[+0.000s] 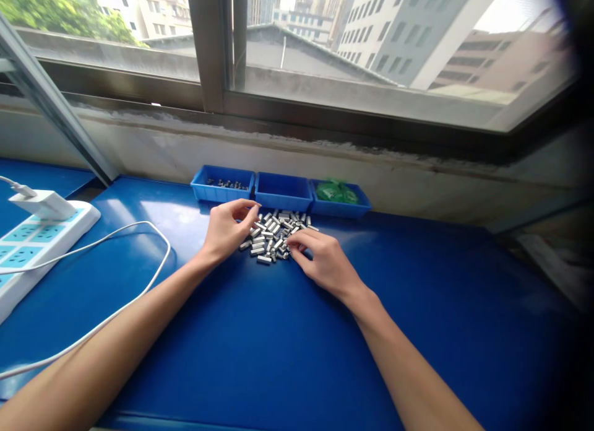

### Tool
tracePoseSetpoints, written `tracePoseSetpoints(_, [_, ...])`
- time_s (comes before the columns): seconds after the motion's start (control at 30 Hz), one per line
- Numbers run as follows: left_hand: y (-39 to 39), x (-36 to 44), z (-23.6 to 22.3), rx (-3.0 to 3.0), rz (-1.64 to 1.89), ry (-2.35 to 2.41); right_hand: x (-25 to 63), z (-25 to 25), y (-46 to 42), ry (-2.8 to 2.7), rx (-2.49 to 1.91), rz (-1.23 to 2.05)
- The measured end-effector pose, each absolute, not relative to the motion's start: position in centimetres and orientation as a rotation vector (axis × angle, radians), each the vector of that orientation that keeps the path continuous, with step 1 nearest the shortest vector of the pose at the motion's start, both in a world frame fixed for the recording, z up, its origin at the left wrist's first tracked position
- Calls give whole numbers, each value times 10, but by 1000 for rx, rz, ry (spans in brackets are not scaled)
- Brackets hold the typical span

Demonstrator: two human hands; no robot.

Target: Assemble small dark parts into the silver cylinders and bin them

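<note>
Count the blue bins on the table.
3, in a row along the wall: left bin with small metal parts, middle bin, right bin with green plastic.

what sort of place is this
Probably a small workshop or factory room: a blue workbench under a window, a row of three parts bins and a heap of small metal pieces suggest it.
</note>
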State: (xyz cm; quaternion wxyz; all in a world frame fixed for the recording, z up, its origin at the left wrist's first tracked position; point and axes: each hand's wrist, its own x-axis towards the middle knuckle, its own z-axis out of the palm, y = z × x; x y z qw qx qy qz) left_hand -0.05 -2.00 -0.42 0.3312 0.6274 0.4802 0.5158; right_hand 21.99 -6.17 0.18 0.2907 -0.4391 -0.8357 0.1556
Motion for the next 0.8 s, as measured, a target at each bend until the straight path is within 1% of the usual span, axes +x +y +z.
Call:
tracePoseSetpoints(0.23, [-34, 9, -14, 1884, 1236, 1180, 218, -1, -61, -2145, -1176, 422])
tracePoseSetpoints(0.8, [-39, 13, -14, 2011, 1308, 1237, 215, -1, -59, -2075, -1252, 418])
